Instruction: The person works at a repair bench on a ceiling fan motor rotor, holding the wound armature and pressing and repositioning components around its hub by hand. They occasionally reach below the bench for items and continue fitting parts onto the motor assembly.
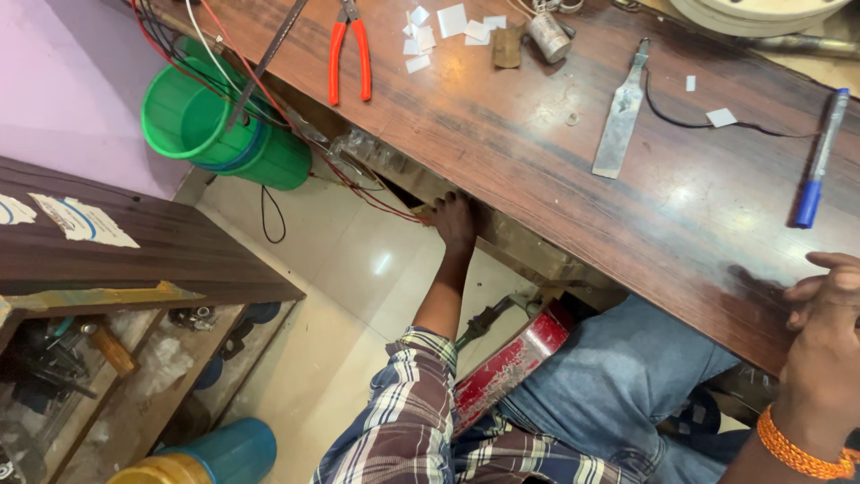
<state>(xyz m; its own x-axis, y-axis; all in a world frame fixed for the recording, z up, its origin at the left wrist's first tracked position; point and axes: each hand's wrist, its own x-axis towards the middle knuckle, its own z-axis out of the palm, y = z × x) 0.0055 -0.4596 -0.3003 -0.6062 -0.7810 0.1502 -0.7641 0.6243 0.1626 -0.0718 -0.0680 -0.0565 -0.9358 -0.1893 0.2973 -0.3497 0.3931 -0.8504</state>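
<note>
My left hand (454, 220) reaches under the front edge of the dark wooden workbench (555, 170), fingers tucked into the gap below the top; what it touches is hidden. Red wires (358, 184) run along that underside toward it. My right hand (824, 309) rests on the bench top at its near right edge, fingers bent, holding nothing that I can see. An orange thread band sits on that wrist. A plaid sleeve covers my left arm, and blue jeans show below the bench.
On the bench lie red-handled pliers (348, 54), a metal scraper (621, 112), a blue marker (820, 157), white paper bits (448, 25) and a small cylinder (548, 36). A green bucket (219, 121) stands on the tiled floor; a wooden shelf unit (116, 260) is at left, a red metal box (511, 363) by my knee.
</note>
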